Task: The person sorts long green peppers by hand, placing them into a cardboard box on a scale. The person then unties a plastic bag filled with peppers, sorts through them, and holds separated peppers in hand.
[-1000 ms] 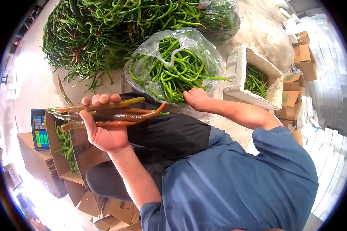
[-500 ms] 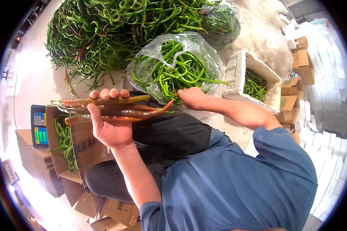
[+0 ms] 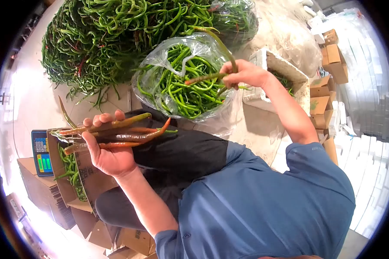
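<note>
My left hand (image 3: 113, 161) is closed around a bundle of long reddish-brown chili peppers (image 3: 138, 137), above my dark-trousered leg and beside an open cardboard box. My right hand (image 3: 250, 74) grips a couple of long peppers: a curved greenish one (image 3: 224, 46) points up and away, and a shorter reddish-brown one (image 3: 203, 79) points left. It is over the right edge of a clear plastic bag (image 3: 153, 55) with green chili peppers (image 3: 181, 93) in it. My fingers partly hide the held peppers.
Behind the bag lies a large heap of green chilies (image 3: 112, 30). A white foam box (image 3: 304, 97) with chilies stands to the right. On the left are the cardboard box (image 3: 93, 172) with green peppers and a scale display (image 3: 42, 152). Cardboard boxes (image 3: 334, 58) line the far right.
My right hand has risen from the bag and moved right, now with peppers in it. My left hand, still around its bundle, has shifted left and slightly nearer my body.
</note>
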Tool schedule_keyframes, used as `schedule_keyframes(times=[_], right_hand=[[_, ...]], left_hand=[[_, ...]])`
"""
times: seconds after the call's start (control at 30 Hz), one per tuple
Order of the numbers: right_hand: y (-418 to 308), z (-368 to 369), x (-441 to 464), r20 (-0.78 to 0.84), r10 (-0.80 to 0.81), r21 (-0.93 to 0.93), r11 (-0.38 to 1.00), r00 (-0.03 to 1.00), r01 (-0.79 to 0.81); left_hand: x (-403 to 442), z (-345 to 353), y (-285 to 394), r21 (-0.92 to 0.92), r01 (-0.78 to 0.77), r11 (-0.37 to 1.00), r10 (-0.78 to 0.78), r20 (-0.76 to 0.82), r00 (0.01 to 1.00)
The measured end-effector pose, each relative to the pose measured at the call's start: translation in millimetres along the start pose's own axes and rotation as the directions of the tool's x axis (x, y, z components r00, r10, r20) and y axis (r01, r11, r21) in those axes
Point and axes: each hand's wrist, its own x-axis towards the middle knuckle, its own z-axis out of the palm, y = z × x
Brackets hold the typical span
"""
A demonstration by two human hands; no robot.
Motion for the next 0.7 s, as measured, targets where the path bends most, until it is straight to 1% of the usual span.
schedule_keyframes(times=[0.03, 0.07, 0.17, 0.23, 0.3, 0.37, 0.43, 0.47, 0.53, 0.6, 0.7], right_hand=[[-5, -6, -4, -0.037, -0.037, 0.140, 0.989, 0.999, 0.042], [-10, -9, -8, -0.054, -0.113, 0.232, 0.965, 0.992, 0.122], [-36, -10, -17, -0.108, -0.173, 0.391, 0.898, 0.979, 0.202], [-56, -3, -21, -0.068, -0.250, 0.541, 0.804, 0.966, 0.246], [-65, -1, -18, -0.020, -0.289, 0.616, 0.750, 0.957, 0.240], [-76, 5, -17, 0.028, -0.340, 0.636, 0.731, 0.940, 0.245], [-85, 12, -13, 0.081, -0.390, 0.640, 0.726, 0.917, 0.252], [-87, 14, -11, 0.122, -0.417, 0.677, 0.698, 0.901, 0.232], [-93, 22, -10, 0.130, -0.434, 0.681, 0.692, 0.891, 0.238], [-99, 27, -11, 0.136, -0.442, 0.689, 0.685, 0.887, 0.236], [-106, 33, -14, 0.109, -0.375, 0.683, 0.702, 0.921, 0.205]], left_hand=[[0, 1, -1, -0.014, 0.002, 1.000, -0.002, -0.005, 1.000], [1, 3, -2, -0.009, 0.005, 1.000, -0.005, -0.026, 1.000], [3, 8, -6, 0.044, 0.050, 0.998, -0.045, -0.100, 0.994], [3, 20, -15, -0.030, 0.122, 0.992, -0.125, -0.121, 0.985], [-2, 29, -28, -0.002, 0.183, 0.983, -0.180, -0.207, 0.962], [-7, 36, -42, -0.047, 0.236, 0.970, -0.241, -0.256, 0.936], [-13, 39, -59, -0.003, 0.247, 0.969, -0.234, -0.339, 0.911], [-15, 41, -65, -0.016, 0.255, 0.967, -0.244, -0.355, 0.903], [-19, 42, -74, -0.030, 0.272, 0.962, -0.260, -0.407, 0.876], [-23, 42, -80, -0.038, 0.260, 0.965, -0.252, -0.423, 0.870], [-25, 41, -79, -0.028, 0.253, 0.967, -0.240, -0.431, 0.870]])
